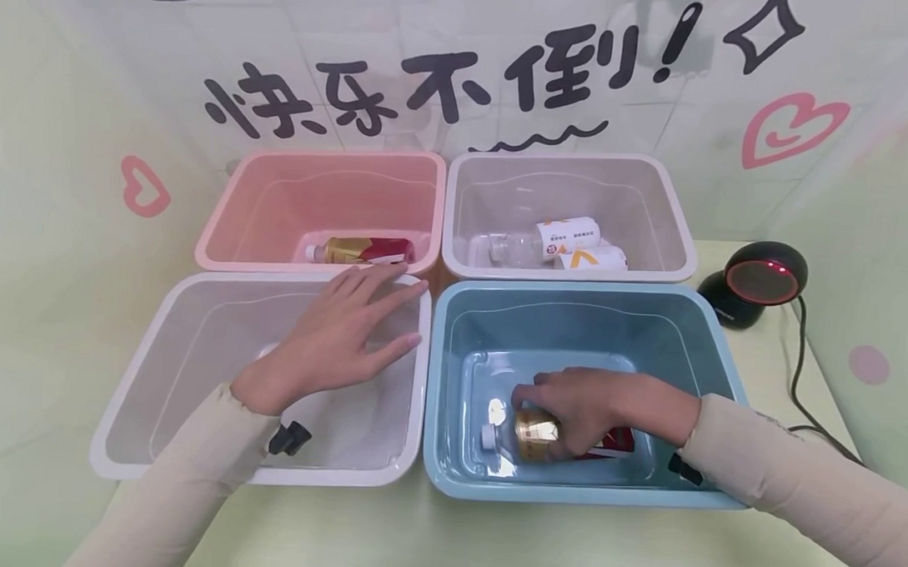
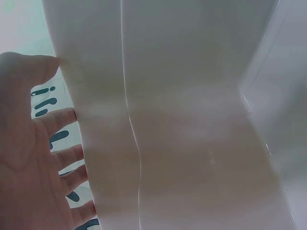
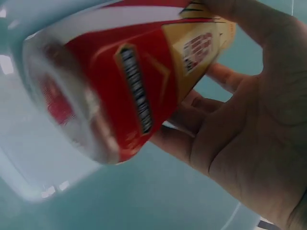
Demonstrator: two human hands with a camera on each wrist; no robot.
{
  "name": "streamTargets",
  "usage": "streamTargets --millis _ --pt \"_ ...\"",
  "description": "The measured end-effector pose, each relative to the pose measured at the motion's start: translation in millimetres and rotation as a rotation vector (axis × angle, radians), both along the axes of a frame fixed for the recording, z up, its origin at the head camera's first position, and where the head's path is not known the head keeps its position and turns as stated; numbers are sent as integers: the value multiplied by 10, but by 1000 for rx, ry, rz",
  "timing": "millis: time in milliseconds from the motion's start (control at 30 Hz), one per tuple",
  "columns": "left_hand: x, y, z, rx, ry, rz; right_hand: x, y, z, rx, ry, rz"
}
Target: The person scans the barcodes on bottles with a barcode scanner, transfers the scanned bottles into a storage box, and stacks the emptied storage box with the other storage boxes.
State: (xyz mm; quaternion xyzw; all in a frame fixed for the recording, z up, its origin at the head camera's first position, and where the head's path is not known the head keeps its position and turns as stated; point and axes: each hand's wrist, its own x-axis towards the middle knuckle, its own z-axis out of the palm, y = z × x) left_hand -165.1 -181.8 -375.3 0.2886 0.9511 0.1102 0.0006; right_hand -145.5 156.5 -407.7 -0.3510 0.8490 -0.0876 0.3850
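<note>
My right hand [image 1: 588, 405] reaches down into the blue bin [image 1: 567, 493] at the front right. Its thumb and fingers grip a clear plastic bottle with a red and gold label [image 1: 536, 438]. The bottle lies on its side, white cap to the left; my hand hides part of its label. In the right wrist view, the base and red part of the bottle [image 3: 129, 86] face the camera. Over the pale grey bin [image 1: 319, 477] at the front left, my left hand [image 1: 335, 338] is spread with extended fingers, fingertips near the bin's back right rim.
Behind stand a pink bin [image 1: 315, 187] with a red and gold bottle [image 1: 365, 250] and a light grey bin [image 1: 562, 187] holding white-labelled bottles [image 1: 568, 236]. A black scanner [image 1: 762, 278] with a cable [image 1: 799, 354] stands on the table's right. A printed sheet [image 1: 433, 32] hangs behind.
</note>
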Motion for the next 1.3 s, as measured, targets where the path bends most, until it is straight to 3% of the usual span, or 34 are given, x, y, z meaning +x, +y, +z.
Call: streamTargets --millis 333,767,967,1300 --pt "7 -13 -1 9 2 0 -53 -2 147 -29 68 22" --pt "-5 3 2 1 4 -8 -114 138 513 -83 95 -7" --pt "-16 6 5 3 8 -9 -152 204 715 -97 166 -40" --pt "1 6 6 -6 -1 -6 -122 326 915 -193 274 -61"
